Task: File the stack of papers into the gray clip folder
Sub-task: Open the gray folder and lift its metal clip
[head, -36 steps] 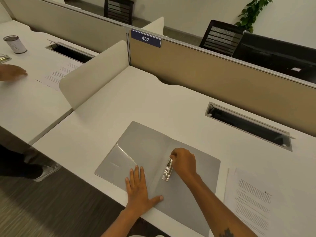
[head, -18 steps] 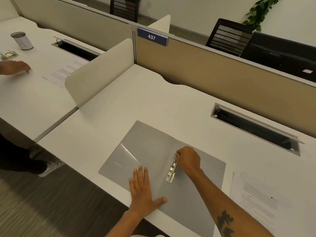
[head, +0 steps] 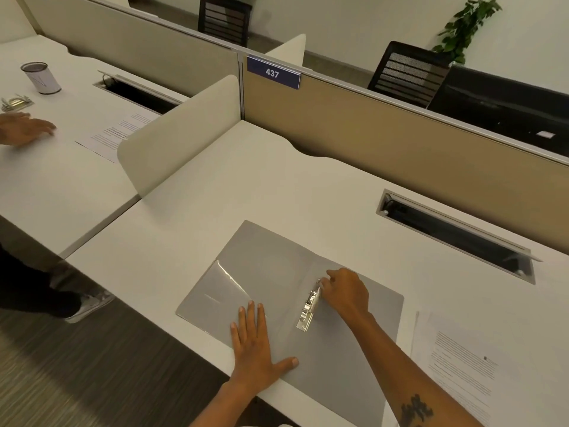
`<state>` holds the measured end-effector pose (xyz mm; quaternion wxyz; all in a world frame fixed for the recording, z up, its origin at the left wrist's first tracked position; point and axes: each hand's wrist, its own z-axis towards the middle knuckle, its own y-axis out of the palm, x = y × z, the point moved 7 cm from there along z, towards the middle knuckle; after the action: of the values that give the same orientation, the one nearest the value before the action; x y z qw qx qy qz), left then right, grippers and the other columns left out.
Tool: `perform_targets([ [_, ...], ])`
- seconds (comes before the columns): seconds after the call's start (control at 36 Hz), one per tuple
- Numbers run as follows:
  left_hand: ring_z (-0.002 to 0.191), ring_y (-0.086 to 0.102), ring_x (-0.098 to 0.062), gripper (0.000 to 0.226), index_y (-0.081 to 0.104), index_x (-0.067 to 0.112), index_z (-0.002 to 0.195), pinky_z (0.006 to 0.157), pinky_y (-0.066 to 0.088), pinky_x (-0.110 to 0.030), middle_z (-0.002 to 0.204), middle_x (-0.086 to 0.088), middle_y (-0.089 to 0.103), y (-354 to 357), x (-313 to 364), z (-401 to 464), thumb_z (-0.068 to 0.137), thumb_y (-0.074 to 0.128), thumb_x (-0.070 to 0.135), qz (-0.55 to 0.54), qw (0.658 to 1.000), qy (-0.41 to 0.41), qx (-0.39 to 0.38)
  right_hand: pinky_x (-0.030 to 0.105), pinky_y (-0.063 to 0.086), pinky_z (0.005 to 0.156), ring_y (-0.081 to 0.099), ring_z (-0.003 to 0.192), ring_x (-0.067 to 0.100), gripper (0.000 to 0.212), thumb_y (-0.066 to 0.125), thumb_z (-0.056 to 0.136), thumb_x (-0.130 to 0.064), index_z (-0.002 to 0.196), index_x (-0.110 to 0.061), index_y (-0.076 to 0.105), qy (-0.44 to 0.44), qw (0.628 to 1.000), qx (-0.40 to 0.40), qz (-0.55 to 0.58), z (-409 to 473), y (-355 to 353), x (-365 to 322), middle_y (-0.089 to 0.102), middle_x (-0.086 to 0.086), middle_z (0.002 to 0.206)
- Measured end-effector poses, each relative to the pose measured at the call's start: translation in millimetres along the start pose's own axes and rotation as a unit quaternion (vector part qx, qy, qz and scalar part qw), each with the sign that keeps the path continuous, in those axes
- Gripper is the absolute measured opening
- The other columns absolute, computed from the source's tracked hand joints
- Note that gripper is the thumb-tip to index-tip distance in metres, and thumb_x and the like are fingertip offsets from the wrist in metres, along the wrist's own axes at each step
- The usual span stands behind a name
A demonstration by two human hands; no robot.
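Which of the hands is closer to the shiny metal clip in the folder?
Right. The right hand has its fingers on the metal clip's top end. The left hand lies flat on the gray folder, left of the clip, not touching it.

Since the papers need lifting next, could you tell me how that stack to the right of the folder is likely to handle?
The stack of papers is thin, loose sheets lying flat, so it will probably sag if lifted by one edge. Its edges look slightly fanned, so sheets may slide apart when pushed across the smooth desk. It probably weighs little; supporting it underneath seems wise.
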<state>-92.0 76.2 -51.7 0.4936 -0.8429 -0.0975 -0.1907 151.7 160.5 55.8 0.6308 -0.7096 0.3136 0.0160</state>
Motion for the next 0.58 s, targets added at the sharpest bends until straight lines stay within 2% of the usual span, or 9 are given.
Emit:
perform_targets([
  [0.03, 0.15, -0.045, -0.029, 0.142, -0.043, 0.026, 0.15, 0.124, -0.023, -0.055, 0.158, 0.0, -0.053, 0, 0, 0, 0.063, 0.035, 0.106, 0.002, 1.0, 0.0, 0.0, 0.034, 0.052, 0.089, 0.07, 0.111, 0.024, 0.029, 0.064, 0.097, -0.033, 0.119, -0.02, 0.077, 0.002, 1.0, 0.007, 0.02, -3, -2, 6, 0.075, 0.0, 0.116],
  [0.08, 0.15, -0.045, -0.029, 0.142, -0.045, 0.026, 0.149, 0.125, -0.022, -0.055, 0.156, 0.0, -0.055, -2, 1, -1, 0.063, 0.035, 0.106, 0.012, 1.0, -0.001, -0.001, 0.036, 0.052, 0.096, 0.066, 0.118, 0.023, 0.034, 0.068, 0.097, -0.033, 0.128, -0.02, 0.073, -0.003, 0.998, 0.025, 0.056, -12, -7, 20, 0.071, 0.002, 0.127],
  [0.22, 0.15, -0.043, -0.03, 0.141, -0.043, 0.025, 0.149, 0.127, -0.019, -0.057, 0.157, -0.002, -0.052, -5, 2, -3, 0.062, 0.032, 0.106, 0.013, 1.0, 0.003, 0.001, 0.034, 0.052, 0.098, 0.059, 0.118, 0.021, 0.029, 0.077, 0.092, -0.027, 0.119, -0.017, 0.076, -0.031, 0.99, 0.092, 0.105, -44, -22, 63, 0.068, 0.0, 0.121],
  [0.31, 0.151, -0.042, -0.031, 0.142, -0.041, 0.025, 0.15, 0.126, -0.02, -0.057, 0.16, -0.003, -0.05, -7, 4, -6, 0.06, 0.033, 0.106, -0.002, 1.0, 0.014, 0.006, 0.029, 0.049, 0.098, 0.06, 0.118, 0.021, 0.029, 0.079, 0.091, -0.025, 0.119, -0.017, 0.076, -0.015, 0.985, 0.111, 0.128, -68, -30, 94, 0.067, 0.003, 0.126],
  [0.39, 0.152, -0.041, -0.031, 0.144, -0.04, 0.021, 0.151, 0.126, -0.02, -0.057, 0.165, -0.005, -0.044, -9, 6, -9, 0.064, 0.041, 0.103, -0.006, 1.0, 0.015, 0.013, 0.037, 0.05, 0.103, 0.06, 0.121, 0.024, 0.029, 0.078, 0.091, -0.025, 0.12, -0.018, 0.075, 0.013, 0.984, 0.116, 0.136, -91, -35, 125, 0.066, 0.004, 0.13],
  [0.53, 0.156, -0.033, -0.033, 0.149, -0.024, 0.017, 0.161, 0.128, -0.017, -0.059, 0.171, -0.007, -0.033, -9, 16, -17, 0.051, 0.007, 0.111, -0.027, 0.999, 0.021, 0.043, 0.052, 0.052, 0.105, 0.059, 0.125, 0.03, 0.031, 0.08, 0.09, -0.025, 0.12, -0.017, 0.076, 0.055, 0.984, 0.124, 0.116, -128, -43, 169, 0.067, 0.007, 0.134],
  [0.58, 0.158, -0.03, -0.033, 0.149, -0.019, 0.017, 0.164, 0.128, -0.015, -0.059, 0.172, -0.007, -0.028, -7, 22, -21, 0.051, 0.002, 0.111, -0.032, 0.997, 0.026, 0.061, 0.054, 0.05, 0.108, 0.058, 0.128, 0.031, 0.035, 0.081, 0.088, -0.023, 0.122, -0.016, 0.075, 0.071, 0.985, 0.122, 0.099, -140, -45, 185, 0.066, 0.008, 0.135],
])
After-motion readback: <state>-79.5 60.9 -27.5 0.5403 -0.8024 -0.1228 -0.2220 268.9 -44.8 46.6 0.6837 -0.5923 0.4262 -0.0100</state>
